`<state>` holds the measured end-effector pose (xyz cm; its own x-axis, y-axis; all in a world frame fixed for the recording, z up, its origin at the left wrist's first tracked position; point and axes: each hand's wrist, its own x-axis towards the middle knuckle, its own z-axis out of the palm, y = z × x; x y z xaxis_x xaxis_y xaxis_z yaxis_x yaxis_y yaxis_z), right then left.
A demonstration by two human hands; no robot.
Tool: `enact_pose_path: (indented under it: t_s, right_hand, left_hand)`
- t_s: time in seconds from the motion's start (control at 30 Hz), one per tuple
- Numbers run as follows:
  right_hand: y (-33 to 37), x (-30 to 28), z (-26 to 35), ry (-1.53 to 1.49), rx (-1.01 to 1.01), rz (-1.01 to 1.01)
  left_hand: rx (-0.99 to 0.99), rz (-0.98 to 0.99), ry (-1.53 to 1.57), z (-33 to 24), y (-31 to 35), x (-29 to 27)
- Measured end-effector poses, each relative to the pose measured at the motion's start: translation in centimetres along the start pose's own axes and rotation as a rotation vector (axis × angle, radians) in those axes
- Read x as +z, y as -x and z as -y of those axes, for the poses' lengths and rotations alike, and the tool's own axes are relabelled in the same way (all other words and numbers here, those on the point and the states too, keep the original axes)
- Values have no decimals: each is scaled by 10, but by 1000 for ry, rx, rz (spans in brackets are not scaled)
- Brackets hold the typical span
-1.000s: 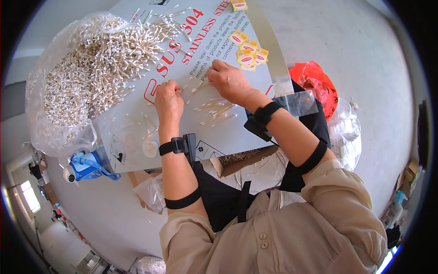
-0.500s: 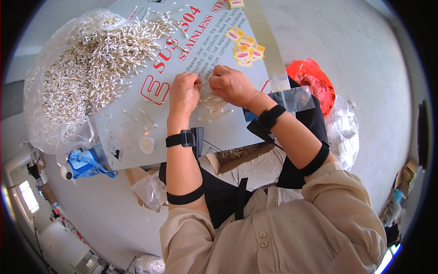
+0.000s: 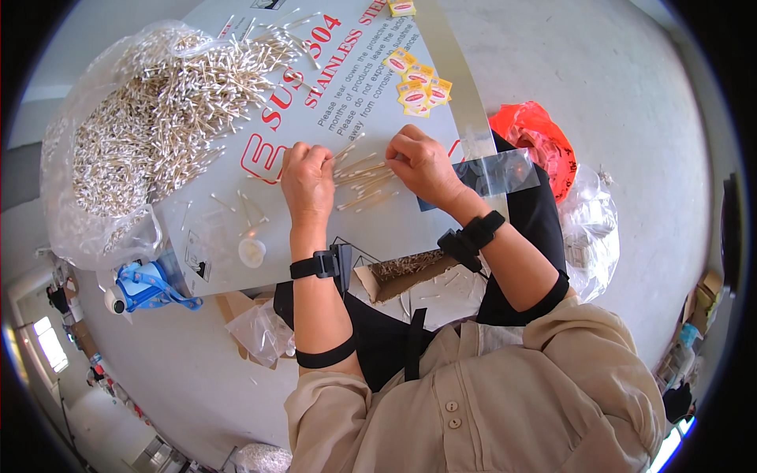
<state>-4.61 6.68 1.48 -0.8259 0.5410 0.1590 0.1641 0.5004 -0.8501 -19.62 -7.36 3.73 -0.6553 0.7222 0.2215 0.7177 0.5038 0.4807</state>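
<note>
A small loose group of cotton swabs (image 3: 367,183) lies on the grey printed tabletop between my two hands. My left hand (image 3: 307,180) is closed at the left ends of these swabs, knuckles up; its fingertips are mostly hidden, so what it holds cannot be made out. Thumb and fingers of my right hand (image 3: 423,164) are pinched together at the swabs' right ends, seemingly on one or more of them. To the far left, a big heap of cotton swabs (image 3: 177,110) spills from an open clear plastic bag (image 3: 59,169).
Yellow-and-white small packets (image 3: 422,87) lie at the back right. Several stray swabs (image 3: 251,209) and a small white round cap (image 3: 251,252) are at the front left. A blue strapped bottle (image 3: 142,285), an open cardboard box (image 3: 394,276) and a red plastic bag (image 3: 544,142) surround the table.
My hands have moved apart: the right to the right and slightly down, the left slightly left and down. The swabs between them are now more exposed.
</note>
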Motion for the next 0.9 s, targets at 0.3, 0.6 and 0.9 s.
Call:
enact_pose_path:
  t_s: [0.3,0.6,0.9]
  right_hand:
    - [13,-4,3,-107,55,-10]
    - [13,-5,5,-170,122,-33]
    - [24,6,13,-346,137,-256]
  left_hand:
    - [76,37,-77,2,-9,5]
    - [40,42,-152,6,-15,4]
    - [108,237,-47,9,-2,2]
